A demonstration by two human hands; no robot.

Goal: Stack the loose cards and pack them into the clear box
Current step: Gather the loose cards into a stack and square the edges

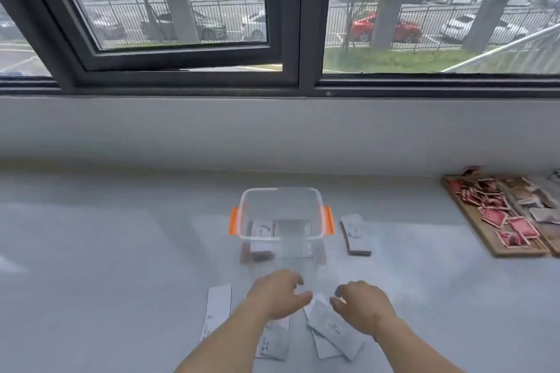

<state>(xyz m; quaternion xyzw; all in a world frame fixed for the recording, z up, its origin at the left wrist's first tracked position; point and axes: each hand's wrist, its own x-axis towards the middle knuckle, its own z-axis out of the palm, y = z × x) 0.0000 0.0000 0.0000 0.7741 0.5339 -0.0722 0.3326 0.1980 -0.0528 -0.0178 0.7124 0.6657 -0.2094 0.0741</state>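
Note:
A clear box (281, 195) with orange side clips stands in the middle of the pale counter, with a few cards lying on its bottom. Loose white cards (333, 327) lie scattered in front of it, under my hands, and one long card (216, 312) lies apart at the left. A neat stack of cards (354, 233) rests to the right of the box. My left hand (278, 294) and my right hand (360, 303) hover palm down just over the loose cards, fingers curled and apart, holding nothing that I can see.
A wooden tray (472, 215) with several red and brown packets sits at the far right of the counter. A grey wall and a dark-framed window rise behind the counter.

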